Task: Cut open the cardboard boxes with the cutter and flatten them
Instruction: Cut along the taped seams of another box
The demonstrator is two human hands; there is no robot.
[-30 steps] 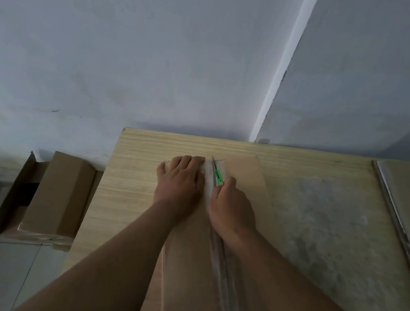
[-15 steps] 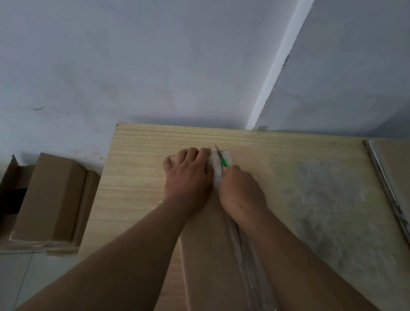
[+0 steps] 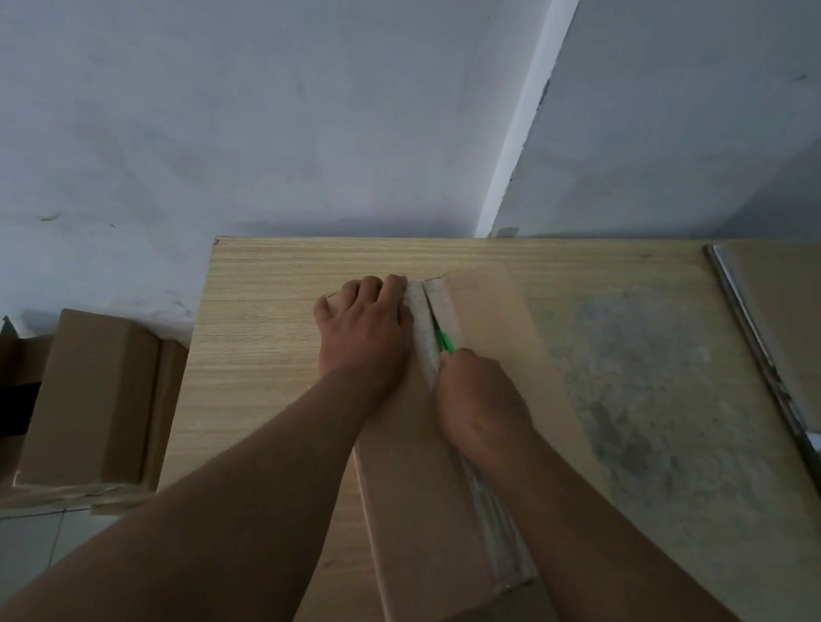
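Note:
A long brown cardboard box (image 3: pixel 429 520) lies on the wooden table (image 3: pixel 262 323), with a strip of clear tape along its top seam. My left hand (image 3: pixel 364 331) presses flat on the box's far left part, fingers together at the far edge. My right hand (image 3: pixel 480 402) is closed around a green cutter (image 3: pixel 445 342), whose tip sits in the taped seam. Beyond the cutter the seam shows a dark slit up to the box's far end. Most of the cutter is hidden inside my fist.
Flattened cardboard sheets (image 3: pixel 819 335) are stacked at the table's right side. On the floor to the left stand more cardboard boxes (image 3: pixel 86 405), one with an open flap. A grey wall rises right behind the table. The table's right half has a worn grey patch (image 3: pixel 646 391).
My right hand has drawn the cutter toward me along the taped seam, leaving an open slit at the far end. The left hand stays pressed on the box. The camera has shifted.

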